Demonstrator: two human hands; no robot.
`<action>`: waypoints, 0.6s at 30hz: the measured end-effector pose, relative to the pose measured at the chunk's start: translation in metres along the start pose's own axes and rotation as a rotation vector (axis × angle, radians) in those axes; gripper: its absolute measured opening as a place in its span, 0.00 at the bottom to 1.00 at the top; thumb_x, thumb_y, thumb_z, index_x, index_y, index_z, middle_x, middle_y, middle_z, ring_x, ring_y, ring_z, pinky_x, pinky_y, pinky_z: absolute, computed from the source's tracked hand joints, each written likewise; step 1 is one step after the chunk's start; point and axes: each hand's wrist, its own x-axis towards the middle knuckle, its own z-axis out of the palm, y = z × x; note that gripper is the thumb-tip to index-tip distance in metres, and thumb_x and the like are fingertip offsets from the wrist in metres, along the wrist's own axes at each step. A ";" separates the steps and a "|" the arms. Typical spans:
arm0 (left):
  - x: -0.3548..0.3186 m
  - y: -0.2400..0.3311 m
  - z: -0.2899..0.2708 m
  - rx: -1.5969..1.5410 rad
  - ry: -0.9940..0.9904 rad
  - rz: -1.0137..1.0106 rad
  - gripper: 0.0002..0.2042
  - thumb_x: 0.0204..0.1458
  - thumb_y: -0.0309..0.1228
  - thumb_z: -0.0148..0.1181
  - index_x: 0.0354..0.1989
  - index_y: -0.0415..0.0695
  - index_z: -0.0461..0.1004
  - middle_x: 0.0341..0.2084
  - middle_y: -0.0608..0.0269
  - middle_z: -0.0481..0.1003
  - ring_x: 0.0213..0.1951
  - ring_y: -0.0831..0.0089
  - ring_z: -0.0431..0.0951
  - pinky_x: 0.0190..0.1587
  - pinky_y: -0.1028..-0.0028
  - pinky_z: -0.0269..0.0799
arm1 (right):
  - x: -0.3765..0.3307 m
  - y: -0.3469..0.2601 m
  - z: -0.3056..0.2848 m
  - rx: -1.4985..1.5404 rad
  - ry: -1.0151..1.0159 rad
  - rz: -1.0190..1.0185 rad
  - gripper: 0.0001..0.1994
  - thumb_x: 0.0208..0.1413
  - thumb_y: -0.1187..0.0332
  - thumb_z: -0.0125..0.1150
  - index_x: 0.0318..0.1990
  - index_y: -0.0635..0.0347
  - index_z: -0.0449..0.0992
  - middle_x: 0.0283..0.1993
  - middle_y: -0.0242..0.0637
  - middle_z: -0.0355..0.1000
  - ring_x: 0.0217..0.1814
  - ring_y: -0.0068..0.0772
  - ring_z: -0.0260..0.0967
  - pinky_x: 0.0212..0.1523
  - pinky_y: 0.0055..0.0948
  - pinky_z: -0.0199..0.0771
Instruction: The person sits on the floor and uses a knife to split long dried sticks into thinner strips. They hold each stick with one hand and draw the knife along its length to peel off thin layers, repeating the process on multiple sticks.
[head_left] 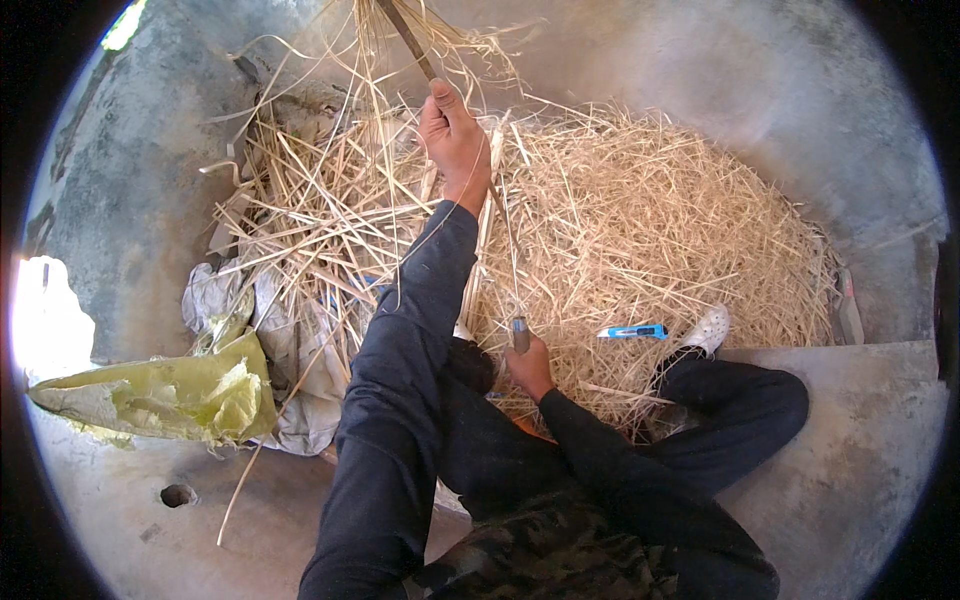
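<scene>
Soft daylight, blown-out glare left, fisheye-bent edges.

Straw heap (650,230) ahead, knife (633,332) on it, sack (170,395) at left

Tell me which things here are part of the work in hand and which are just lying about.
In use: left hand gripping a long stick; right hand holding a knife; straw pile.
Lying about: blue cutter, yellow sack, white sacks.
</scene>
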 end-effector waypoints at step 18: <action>0.021 -0.006 -0.022 -0.380 0.225 -0.113 0.22 0.58 0.52 0.53 0.25 0.51 0.53 0.21 0.71 0.59 0.21 0.81 0.56 0.23 0.78 0.51 | 0.014 0.010 -0.020 0.013 -0.262 0.356 0.11 0.45 0.68 0.58 0.28 0.70 0.70 0.21 0.43 0.70 0.22 0.36 0.72 0.25 0.38 0.68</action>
